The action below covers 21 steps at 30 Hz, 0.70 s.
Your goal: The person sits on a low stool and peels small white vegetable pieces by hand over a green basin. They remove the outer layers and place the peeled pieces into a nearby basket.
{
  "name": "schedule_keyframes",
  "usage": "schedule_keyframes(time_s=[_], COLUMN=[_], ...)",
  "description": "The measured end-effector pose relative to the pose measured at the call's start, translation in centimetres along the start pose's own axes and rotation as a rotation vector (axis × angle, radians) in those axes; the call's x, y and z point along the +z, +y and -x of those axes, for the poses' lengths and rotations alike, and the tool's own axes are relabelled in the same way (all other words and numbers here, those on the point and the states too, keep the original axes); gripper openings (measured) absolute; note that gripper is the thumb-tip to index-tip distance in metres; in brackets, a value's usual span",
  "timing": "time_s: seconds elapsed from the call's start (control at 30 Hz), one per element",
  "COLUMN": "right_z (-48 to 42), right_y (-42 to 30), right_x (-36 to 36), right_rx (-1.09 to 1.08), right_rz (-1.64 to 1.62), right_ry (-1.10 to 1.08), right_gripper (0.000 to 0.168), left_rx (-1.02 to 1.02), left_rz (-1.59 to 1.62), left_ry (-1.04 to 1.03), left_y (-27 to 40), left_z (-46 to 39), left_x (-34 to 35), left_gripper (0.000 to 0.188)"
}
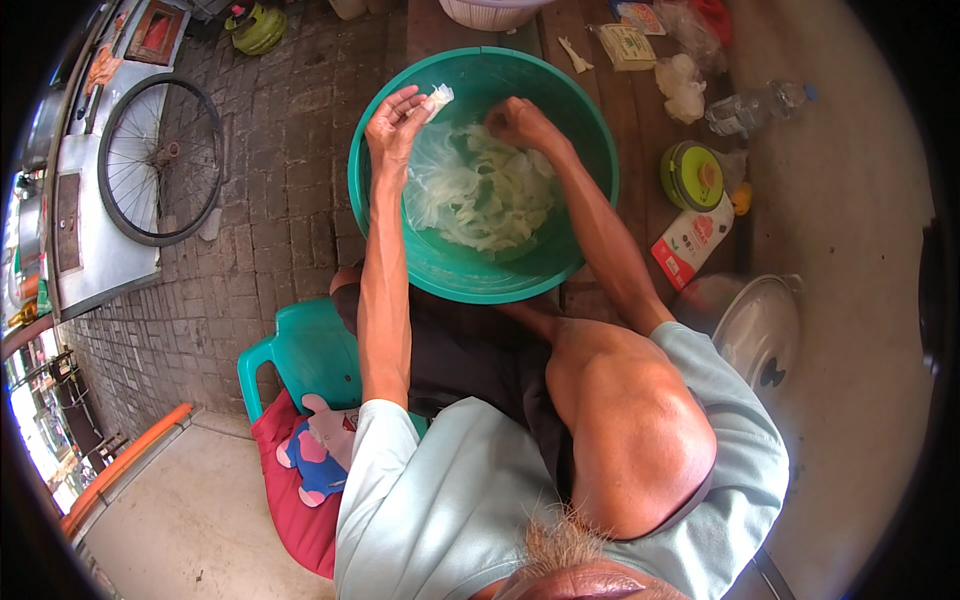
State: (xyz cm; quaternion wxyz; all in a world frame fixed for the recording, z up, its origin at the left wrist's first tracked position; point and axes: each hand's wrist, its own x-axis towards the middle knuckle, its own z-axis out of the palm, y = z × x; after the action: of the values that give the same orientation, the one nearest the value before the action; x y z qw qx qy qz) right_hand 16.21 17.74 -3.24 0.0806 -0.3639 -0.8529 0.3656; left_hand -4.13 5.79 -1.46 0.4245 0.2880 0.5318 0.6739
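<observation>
A large green plastic basin (480,283) stands before my knees. Pale, translucent leafy strips (502,199), perhaps cabbage, lie heaped in its bottom. Over the basin's far left rim, my left hand (391,127) pinches a small white piece (439,97) between thumb and fingers. My right hand (519,122) hangs inside the basin, above the far side of the heap, with its fingers curled downward. Whether those fingers hold anything is hidden by the back of the hand.
Right of the basin are a green lidded container (697,176), a red-and-white carton (694,240), a plastic bottle (757,109) and a pot with a glass lid (759,330). A whitish basket (495,13) stands beyond. Leftward are a green chair (315,349), a plush toy (319,454) and a bicycle wheel (161,156).
</observation>
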Motion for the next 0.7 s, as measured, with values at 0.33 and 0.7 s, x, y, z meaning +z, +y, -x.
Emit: schedule_keyframes(time_s=[0.33, 0.7], right_z=[0.7, -0.6], right_y=[0.4, -0.5], right_x=[-1.2, 4.2], right_rx=[-0.133, -0.302], right_rz=[-0.325, 0.063], right_ry=[-0.342, 0.115], right_gripper=[0.018, 0.030], left_rx=[0.031, 0.022], left_rz=[0.022, 0.034], left_ry=[0.020, 0.027], left_y=[0.0, -0.2], left_z=[0.1, -0.2], left_x=[0.1, -0.1], left_gripper=[0.043, 0.042])
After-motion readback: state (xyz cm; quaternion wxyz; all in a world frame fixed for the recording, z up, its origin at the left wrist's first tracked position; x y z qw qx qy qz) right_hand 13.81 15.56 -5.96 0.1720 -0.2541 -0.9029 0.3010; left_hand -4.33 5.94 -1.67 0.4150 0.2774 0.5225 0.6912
